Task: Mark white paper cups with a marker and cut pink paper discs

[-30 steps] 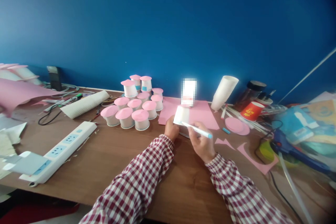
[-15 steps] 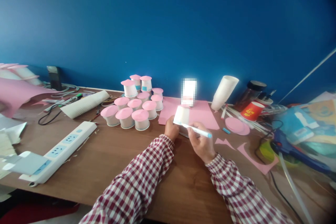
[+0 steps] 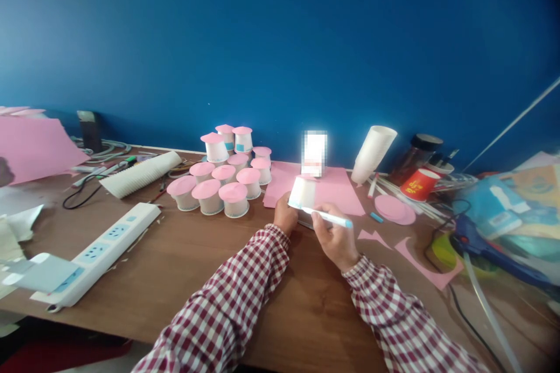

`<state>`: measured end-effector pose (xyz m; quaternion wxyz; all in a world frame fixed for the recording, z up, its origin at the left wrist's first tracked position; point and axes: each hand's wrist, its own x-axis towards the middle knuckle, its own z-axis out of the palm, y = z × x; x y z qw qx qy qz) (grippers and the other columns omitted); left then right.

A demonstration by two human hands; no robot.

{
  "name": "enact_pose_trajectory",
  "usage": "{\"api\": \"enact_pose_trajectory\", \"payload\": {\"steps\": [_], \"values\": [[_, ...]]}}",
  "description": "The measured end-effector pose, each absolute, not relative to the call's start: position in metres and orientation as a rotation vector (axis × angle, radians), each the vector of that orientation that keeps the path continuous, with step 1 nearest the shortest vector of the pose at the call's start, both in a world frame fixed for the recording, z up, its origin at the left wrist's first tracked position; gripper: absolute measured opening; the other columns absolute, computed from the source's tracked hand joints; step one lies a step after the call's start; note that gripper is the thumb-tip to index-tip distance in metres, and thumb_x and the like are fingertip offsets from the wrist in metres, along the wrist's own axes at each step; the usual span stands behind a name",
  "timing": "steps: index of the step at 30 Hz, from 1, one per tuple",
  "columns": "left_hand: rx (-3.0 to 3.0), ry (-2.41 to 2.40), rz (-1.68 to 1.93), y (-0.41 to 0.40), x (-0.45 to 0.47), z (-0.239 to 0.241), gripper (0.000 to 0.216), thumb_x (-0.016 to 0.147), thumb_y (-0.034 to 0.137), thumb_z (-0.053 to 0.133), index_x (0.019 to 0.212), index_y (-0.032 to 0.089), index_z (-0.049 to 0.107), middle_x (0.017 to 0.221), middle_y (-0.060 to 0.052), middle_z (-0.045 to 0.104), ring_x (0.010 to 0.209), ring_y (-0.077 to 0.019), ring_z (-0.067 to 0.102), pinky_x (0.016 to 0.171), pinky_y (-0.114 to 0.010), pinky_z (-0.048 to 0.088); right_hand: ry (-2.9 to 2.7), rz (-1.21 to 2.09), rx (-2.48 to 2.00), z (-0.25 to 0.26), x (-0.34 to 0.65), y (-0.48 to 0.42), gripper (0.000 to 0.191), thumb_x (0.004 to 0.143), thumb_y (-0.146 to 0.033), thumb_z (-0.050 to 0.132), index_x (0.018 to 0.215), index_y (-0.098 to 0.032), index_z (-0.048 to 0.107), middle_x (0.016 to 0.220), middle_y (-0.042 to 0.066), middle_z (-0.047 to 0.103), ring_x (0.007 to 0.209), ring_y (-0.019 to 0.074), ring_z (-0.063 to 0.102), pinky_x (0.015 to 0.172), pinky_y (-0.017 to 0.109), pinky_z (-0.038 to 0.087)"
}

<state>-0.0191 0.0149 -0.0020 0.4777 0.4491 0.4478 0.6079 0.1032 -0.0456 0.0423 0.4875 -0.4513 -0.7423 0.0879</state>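
Observation:
My left hand (image 3: 286, 215) grips a white paper cup (image 3: 301, 192), held upside down with its wide rim toward me. In my right hand (image 3: 339, 239) is a white marker with a light blue end (image 3: 330, 217); its tip meets the cup near the rim. Pink paper sheets (image 3: 336, 189) lie flat behind both hands. To the left stand several upturned cups with pink cone tops (image 3: 234, 193), a few of them stacked. A small blue marker cap (image 3: 377, 217) rests beside some pink paper discs (image 3: 396, 210) on the right.
A power strip (image 3: 102, 250) with a plugged-in adapter and a stack of cups (image 3: 140, 173) lie at left. Another cup stack (image 3: 374, 154) leans at the wall. Farther right are a red cup (image 3: 420, 185), pink offcuts (image 3: 426, 262) and a blue glue gun (image 3: 490, 253).
The marker stays against the cup, with both hands nearly still. At the far left, a pink sheet has shifted and spread flatter, with a dark blurred shape, perhaps a hand, at its edge.

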Motion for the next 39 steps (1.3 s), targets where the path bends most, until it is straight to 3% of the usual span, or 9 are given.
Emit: {"api": "enact_pose_trajectory", "payload": {"steps": [39], "values": [[1.134,1.057,1.475,0.0166,-0.0195,-0.0066,0.021,0.063,0.009,0.053,0.081,0.013,0.062,0.069,-0.001,0.061,0.062,-0.0124,0.052,0.058,-0.023,0.041,-1.748,0.118,-1.099,0.0424,0.1058,-0.0435,0.009,0.084,-0.025,0.051,0.085,-0.018,0.056,0.071,0.001,0.060,0.059,0.0116,0.055,0.059,0.023,0.046]]}}
